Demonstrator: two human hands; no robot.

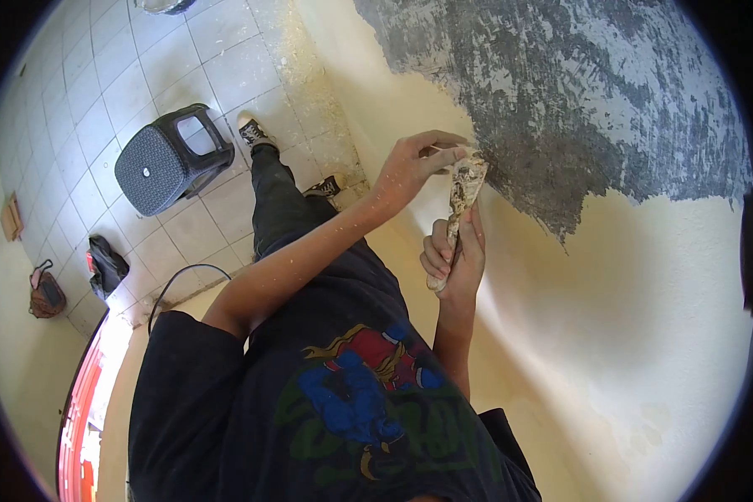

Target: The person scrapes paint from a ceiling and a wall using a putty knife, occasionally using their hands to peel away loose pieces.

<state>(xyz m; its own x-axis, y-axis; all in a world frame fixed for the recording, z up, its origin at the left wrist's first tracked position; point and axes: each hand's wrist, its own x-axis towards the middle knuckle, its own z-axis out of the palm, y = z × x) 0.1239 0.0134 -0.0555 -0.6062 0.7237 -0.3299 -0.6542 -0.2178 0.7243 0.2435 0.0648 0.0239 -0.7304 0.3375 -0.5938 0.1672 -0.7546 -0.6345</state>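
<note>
Against the wall (644, 318), near the centre of the frame, we work a paint-caked scraper (463, 191) at the edge where cream paint meets the bare grey patch (577, 100). Our right hand (453, 255) is clenched around the handle, while our left hand (412, 167) pinches down on the blade's top. To do this well, we judge the blade should stay shallow and pressed firmly, so paint lifts without gouging. At the upper left, a dark stool (169, 159) stands on the tiled floor (125, 67).
</note>
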